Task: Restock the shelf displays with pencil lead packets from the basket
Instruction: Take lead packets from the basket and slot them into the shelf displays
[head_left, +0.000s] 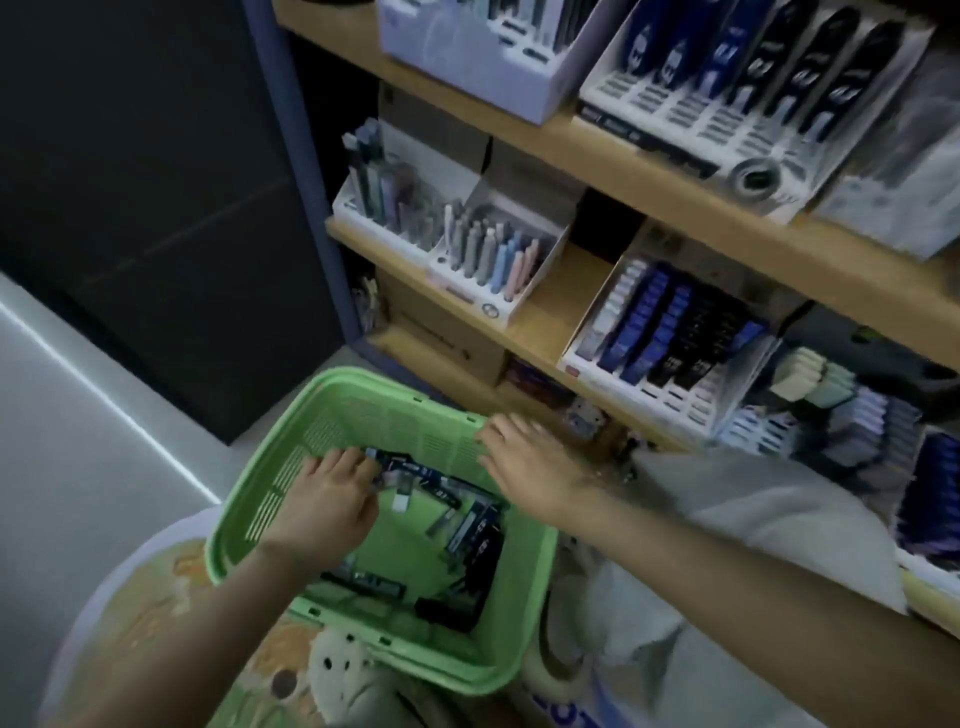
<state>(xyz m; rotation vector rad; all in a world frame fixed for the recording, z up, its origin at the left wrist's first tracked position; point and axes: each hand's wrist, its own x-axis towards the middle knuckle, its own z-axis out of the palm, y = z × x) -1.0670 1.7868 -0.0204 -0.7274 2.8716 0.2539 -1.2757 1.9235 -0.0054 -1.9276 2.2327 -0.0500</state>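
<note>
Green basket (524, 587); dk blue/black packets (470, 525).

Stationery shop. Tiered wooden shelves (550, 312) crowded with white retail display trays (675, 400): rows of dark blue lead packets (649, 332), pastel pens (493, 254) upright in slotted box. Green plastic shopping basket (374, 384) close below shelves, more packets inside.
</note>
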